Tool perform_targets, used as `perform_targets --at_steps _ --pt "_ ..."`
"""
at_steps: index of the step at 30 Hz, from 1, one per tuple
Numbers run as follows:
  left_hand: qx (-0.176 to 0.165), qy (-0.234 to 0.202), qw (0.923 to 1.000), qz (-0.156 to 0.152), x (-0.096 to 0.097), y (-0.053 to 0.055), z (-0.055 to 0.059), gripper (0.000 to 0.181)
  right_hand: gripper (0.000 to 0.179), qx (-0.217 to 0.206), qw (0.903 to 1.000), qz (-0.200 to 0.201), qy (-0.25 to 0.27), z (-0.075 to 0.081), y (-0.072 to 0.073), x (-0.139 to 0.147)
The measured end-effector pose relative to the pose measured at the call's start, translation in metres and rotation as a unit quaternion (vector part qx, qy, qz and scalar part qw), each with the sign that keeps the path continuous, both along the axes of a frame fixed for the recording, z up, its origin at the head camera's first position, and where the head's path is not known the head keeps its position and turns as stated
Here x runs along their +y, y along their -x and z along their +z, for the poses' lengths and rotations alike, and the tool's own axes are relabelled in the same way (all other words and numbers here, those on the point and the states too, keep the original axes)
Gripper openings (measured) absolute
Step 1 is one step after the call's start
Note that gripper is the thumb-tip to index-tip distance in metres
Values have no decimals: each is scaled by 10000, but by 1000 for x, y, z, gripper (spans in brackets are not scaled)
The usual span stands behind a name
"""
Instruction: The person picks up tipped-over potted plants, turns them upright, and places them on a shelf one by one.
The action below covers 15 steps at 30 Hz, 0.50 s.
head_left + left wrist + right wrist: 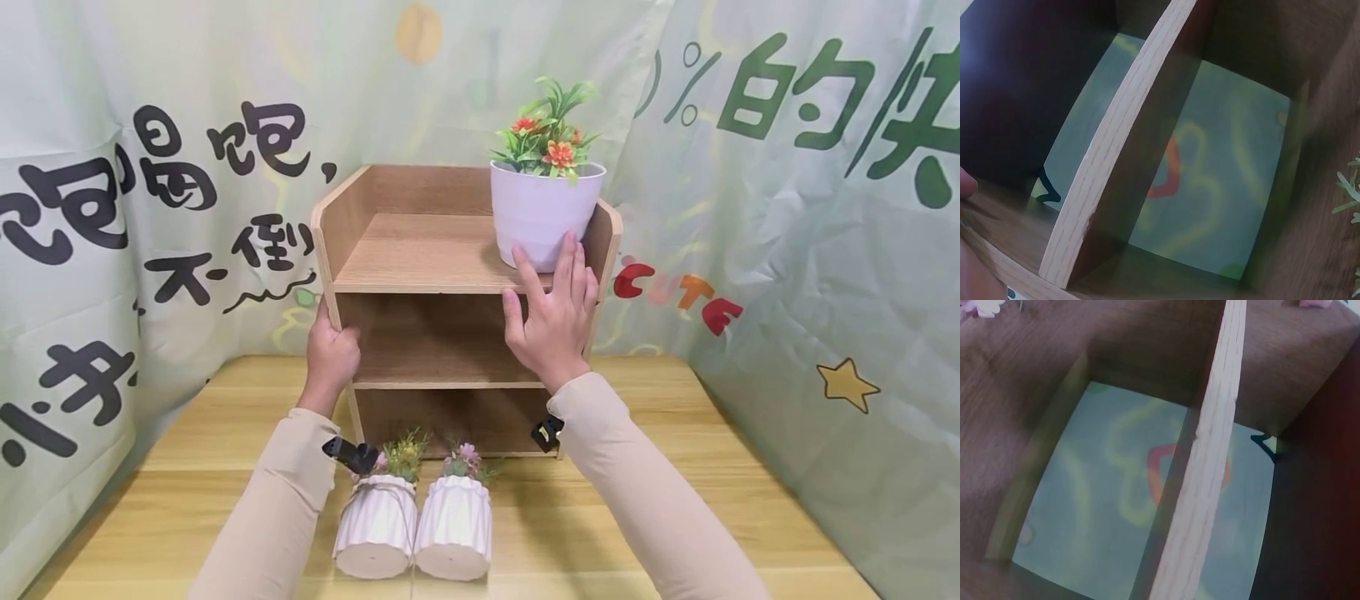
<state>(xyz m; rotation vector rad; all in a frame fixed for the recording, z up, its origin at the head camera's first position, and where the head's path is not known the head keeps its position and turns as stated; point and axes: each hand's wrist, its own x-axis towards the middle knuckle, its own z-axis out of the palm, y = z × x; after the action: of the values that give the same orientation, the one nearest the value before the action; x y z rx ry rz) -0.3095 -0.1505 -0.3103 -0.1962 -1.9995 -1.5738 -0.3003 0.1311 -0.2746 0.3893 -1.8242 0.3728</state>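
A wooden shelf unit [442,292] with a raised rim round its top stands on the table. My left hand [330,357] grips its left side panel, the thumb on the inner face and the other fingers mostly hidden outside. In the left wrist view, part of a thumb [967,185] shows at the left edge. On the top board, at the right, stands a white flowerpot [543,208] with orange-red artificial flowers [558,154] and green leaves. My right hand [551,329] touches the pot's lower front with extended fingers. The right wrist view shows only the shelf's inside and its board edge [1204,462].
Two small white fluted pots [453,529] with artificial flowers lie on the wooden table [712,517] before the shelf, their bases facing me. Printed cloth [810,242] hangs behind and at both sides. Through the shelf's open back the cloth shows in both wrist views.
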Motion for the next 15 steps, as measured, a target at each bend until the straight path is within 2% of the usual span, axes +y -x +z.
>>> perform_targets --at_steps 7,15 --pt "40 -83 9999 -58 -1 0 -5 69 54 87 9989 448 62 -11 -11 -2" --pt "32 -38 10000 -16 1 0 -3 68 52 531 9853 1516 583 -25 -21 -3"
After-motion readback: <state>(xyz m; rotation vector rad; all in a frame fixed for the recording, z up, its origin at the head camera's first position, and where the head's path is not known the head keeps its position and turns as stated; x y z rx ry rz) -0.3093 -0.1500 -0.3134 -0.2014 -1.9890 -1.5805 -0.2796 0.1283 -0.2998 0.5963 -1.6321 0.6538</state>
